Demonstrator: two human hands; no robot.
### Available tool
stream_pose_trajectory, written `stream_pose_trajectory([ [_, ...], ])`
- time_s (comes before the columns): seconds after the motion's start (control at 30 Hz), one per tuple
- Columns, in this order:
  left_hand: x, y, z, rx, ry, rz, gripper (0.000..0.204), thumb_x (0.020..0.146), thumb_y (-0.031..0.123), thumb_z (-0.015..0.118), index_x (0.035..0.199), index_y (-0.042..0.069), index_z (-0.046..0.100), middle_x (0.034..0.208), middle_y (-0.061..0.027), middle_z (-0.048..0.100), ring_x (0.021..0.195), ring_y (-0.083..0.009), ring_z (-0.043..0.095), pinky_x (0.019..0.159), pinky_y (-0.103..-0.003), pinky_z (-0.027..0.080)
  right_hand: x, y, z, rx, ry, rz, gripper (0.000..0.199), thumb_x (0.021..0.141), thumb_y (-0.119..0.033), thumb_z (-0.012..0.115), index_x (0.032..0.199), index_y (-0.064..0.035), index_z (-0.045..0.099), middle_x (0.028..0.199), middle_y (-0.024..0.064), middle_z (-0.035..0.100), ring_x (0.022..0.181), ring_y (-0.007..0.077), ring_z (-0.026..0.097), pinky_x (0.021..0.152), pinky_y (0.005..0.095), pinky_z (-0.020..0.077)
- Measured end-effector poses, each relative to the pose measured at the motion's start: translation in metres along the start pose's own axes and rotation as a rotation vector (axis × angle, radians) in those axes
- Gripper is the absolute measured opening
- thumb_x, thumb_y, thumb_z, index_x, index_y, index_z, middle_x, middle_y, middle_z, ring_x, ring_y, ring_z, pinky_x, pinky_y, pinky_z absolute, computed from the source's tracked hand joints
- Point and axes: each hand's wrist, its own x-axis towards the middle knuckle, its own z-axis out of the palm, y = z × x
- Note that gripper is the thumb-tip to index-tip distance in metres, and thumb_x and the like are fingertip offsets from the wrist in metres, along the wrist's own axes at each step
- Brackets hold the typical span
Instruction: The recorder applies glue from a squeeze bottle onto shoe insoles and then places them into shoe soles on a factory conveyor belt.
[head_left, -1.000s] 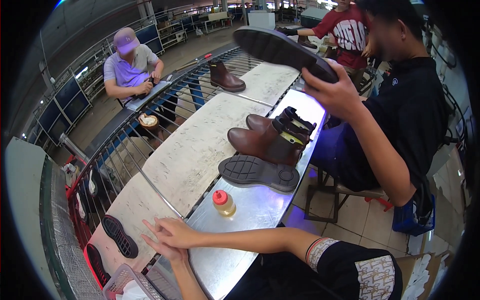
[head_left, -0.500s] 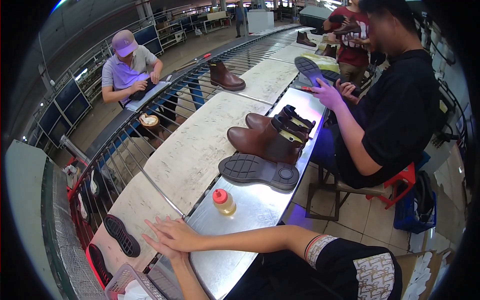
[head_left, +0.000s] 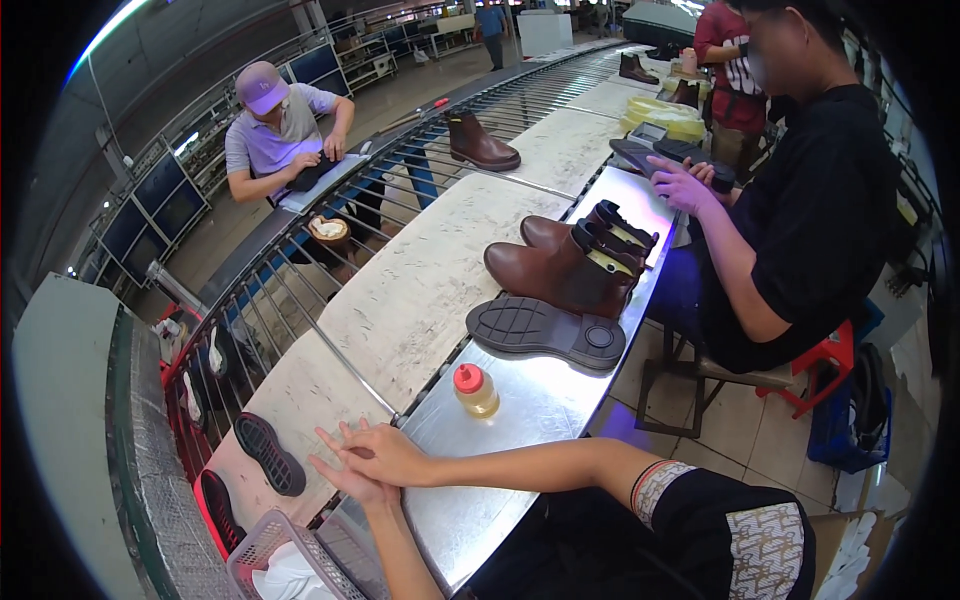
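My left hand (head_left: 352, 483) is held palm up over the near end of the metal table, its fingers spread. Across it lies my right hand (head_left: 393, 456), its fingers bent and pressed against the left palm and fingers. Anything between them is too small or hidden to see. Beside the hands stands a small bottle (head_left: 476, 394) of yellowish liquid with a red cap. Farther along the table are a dark shoe sole (head_left: 545, 331) and a pair of brown boots (head_left: 560, 278). Left of my hands, a black sole (head_left: 269, 455) lies on the pale conveyor board.
A pink plastic basket (head_left: 285, 560) with white material stands at the near left, by a red-edged sole (head_left: 220, 508). A roller conveyor (head_left: 400, 185) runs along the table, carrying another brown boot (head_left: 480, 143). Co-workers sit at right, handling a sole (head_left: 635, 157), and across the conveyor.
The view has shifted, so the scene sits farther right. My right hand's fingers have bent more over the left palm. The co-worker at right has lowered the sole.
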Motion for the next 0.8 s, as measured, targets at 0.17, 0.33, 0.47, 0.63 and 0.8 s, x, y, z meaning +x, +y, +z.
stream_pose_trajectory([
  [0.17, 0.000, 0.006, 0.000, -0.064, -0.013, -0.023, 0.078, 0.088, 0.071, 0.031, 0.150, 0.030, 0.010, 0.157, -0.0102, -0.004, 0.141, -0.0360, 0.015, 0.114, -0.046, 0.018, 0.005, 0.008, 0.002, 0.025, -0.101, 0.270, 0.024, 0.079, -0.023, 0.063, 0.088, -0.0014, 0.068, 0.078, 0.0178, 0.067, 0.070, 0.0298, 0.065, 0.064, 0.0388, 0.0506],
  [0.33, 0.003, 0.007, -0.004, 0.061, -0.101, -0.016, 0.076, 0.091, 0.066, 0.029, 0.150, 0.021, 0.015, 0.156, -0.0126, 0.002, 0.140, -0.0339, 0.020, 0.113, -0.043, 0.021, 0.006, 0.012, 0.004, 0.032, -0.086, 0.155, 0.022, 0.079, -0.025, 0.063, 0.081, -0.0034, 0.066, 0.075, 0.0151, 0.064, 0.070, 0.0283, 0.062, 0.064, 0.0371, 0.0484],
  [0.47, 0.001, 0.006, -0.001, 0.169, -0.124, -0.001, 0.076, 0.092, 0.064, 0.027, 0.150, 0.015, 0.016, 0.154, -0.0185, 0.011, 0.139, -0.0300, 0.024, 0.114, -0.041, 0.021, 0.009, 0.014, 0.002, -0.069, -0.159, 0.043, 0.022, 0.081, -0.025, 0.060, 0.079, -0.0036, 0.060, 0.079, 0.0149, 0.060, 0.080, 0.0303, 0.056, 0.070, 0.0397, 0.0453],
  [0.63, 0.002, 0.002, -0.002, 0.209, -0.032, 0.030, 0.074, 0.093, 0.062, 0.027, 0.150, 0.015, 0.015, 0.154, -0.0177, 0.014, 0.138, -0.0293, 0.025, 0.113, -0.040, 0.022, 0.006, 0.013, 0.006, -0.154, -0.196, -0.004, 0.023, 0.085, -0.022, 0.054, 0.086, 0.0004, 0.054, 0.082, 0.0166, 0.058, 0.084, 0.0330, 0.054, 0.075, 0.0426, 0.0431],
  [0.8, 0.001, 0.001, -0.003, 0.316, 0.007, 0.060, 0.071, 0.095, 0.059, 0.026, 0.151, 0.017, 0.013, 0.155, -0.0164, 0.012, 0.138, -0.0281, 0.026, 0.112, -0.039, 0.023, 0.007, 0.014, 0.006, -0.188, -0.243, -0.029, 0.025, 0.089, -0.020, 0.049, 0.093, 0.0044, 0.050, 0.085, 0.0176, 0.056, 0.084, 0.0347, 0.053, 0.076, 0.0437, 0.0425],
])
